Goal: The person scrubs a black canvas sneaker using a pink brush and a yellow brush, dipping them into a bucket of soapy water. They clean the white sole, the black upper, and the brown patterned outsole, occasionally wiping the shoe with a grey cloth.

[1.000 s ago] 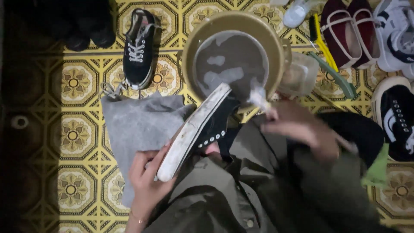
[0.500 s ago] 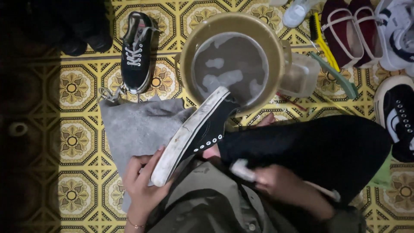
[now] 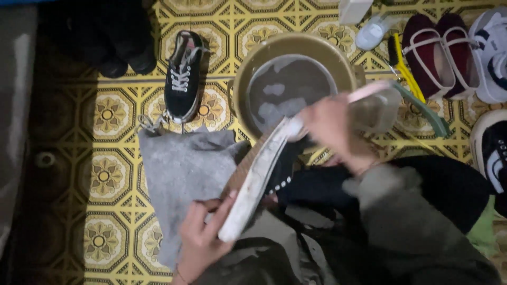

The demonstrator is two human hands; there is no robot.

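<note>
Right hand (image 3: 330, 126), earlier low at 5 o'clock, now raised to the sneaker (image 3: 259, 177) toe beside the basin (image 3: 243, 89), fingers closed on a brush (image 3: 369, 91); left hand (image 3: 203, 237) grips heel.

A second black sneaker with white laces (image 3: 182, 76) is laid sole-down on the yellow patterned floor tiles (image 3: 108, 113), with a grey cloth (image 3: 182, 171) spread just below it. A pair of dark red strap shoes (image 3: 435, 50) is placed at the upper right, beside a yellow-handled brush (image 3: 404, 68) and a white sneaker (image 3: 494, 47). A pair of dark boots (image 3: 113, 39) is seen at the upper left, and a small white bottle (image 3: 371, 32) is lying near the top edge.
</note>
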